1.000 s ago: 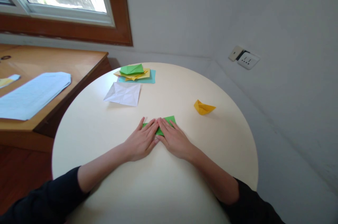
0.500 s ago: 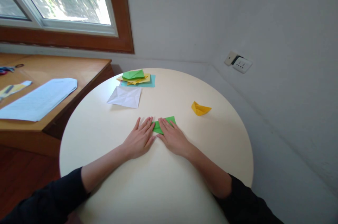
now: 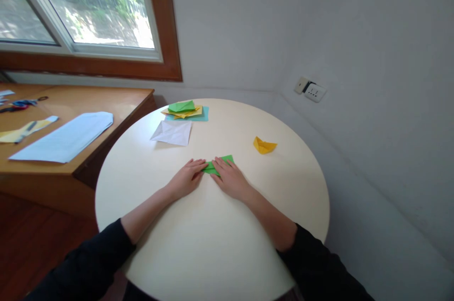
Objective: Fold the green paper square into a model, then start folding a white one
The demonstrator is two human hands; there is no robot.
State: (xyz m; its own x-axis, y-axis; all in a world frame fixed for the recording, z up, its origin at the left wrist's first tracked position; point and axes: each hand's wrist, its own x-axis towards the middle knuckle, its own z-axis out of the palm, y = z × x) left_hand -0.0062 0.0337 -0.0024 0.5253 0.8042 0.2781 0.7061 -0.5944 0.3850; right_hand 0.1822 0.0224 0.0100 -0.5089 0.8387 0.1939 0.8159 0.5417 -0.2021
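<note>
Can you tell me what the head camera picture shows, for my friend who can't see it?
Two bare hands, the left hand and right hand, press flat on a folded green paper on a round cream table. Farther back lie a white sheet and a pile of coloured papers; a small folded yellow paper sits to the right.

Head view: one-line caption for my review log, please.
Left hand and right hand press flat on a folded green paper on a round table, yellow paper boat nearby.
</note>
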